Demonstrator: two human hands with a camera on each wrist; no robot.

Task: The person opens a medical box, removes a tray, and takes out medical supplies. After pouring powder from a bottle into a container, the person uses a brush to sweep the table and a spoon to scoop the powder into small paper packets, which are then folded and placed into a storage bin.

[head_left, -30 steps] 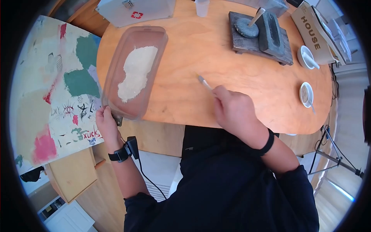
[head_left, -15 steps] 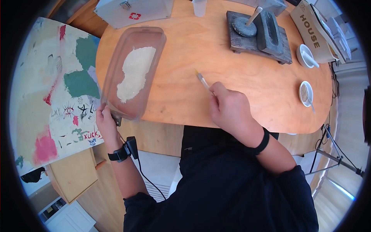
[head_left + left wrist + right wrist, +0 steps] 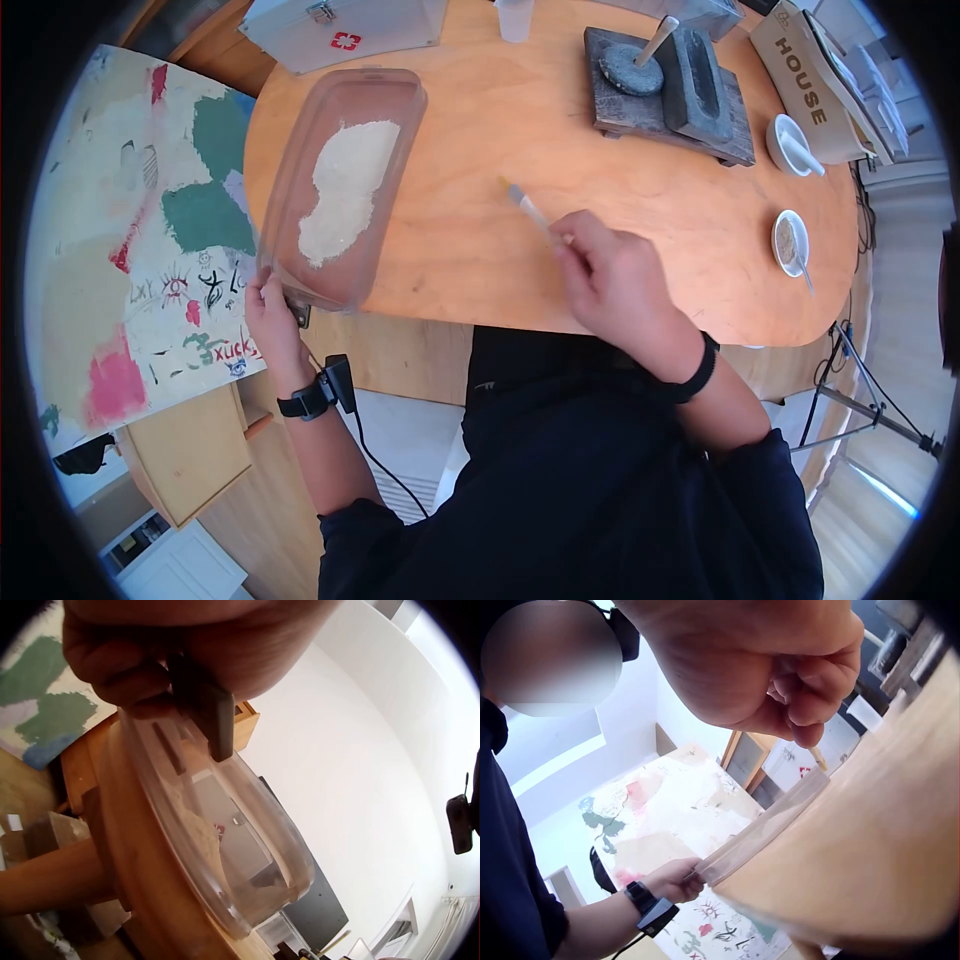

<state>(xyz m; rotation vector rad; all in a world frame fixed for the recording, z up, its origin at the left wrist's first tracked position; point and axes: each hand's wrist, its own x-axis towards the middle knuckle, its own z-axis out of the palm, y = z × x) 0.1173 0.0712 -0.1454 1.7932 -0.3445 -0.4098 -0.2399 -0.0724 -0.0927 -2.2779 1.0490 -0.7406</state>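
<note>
A long clear plastic box (image 3: 392, 185) stands at the table's left edge with pale powder (image 3: 350, 180) spread in its middle. My left hand (image 3: 272, 325) grips its near left corner, fingers curled at the rim. A dark flat piece (image 3: 214, 712) juts out beside that hand in the left wrist view. To the right of the box, my right hand (image 3: 625, 280) pinches a small paintbrush (image 3: 532, 207) by its pale handle, bristles pointing away from me over the wooden table (image 3: 470, 250). Curled fingers hide most of the handle in the right wrist view.
At the back right sits a dark wooden board (image 3: 620, 115) bearing a round grinding stone (image 3: 632, 72) and a stone trough (image 3: 695, 85). A white mortar (image 3: 783, 140) and a small powder bowl (image 3: 778, 243) line the right edge. A metal case (image 3: 400, 25) stands behind the box.
The brush in my right hand swung slightly left and forward, then my hand drew back to the right. My left hand keeps its hold on the box.
</note>
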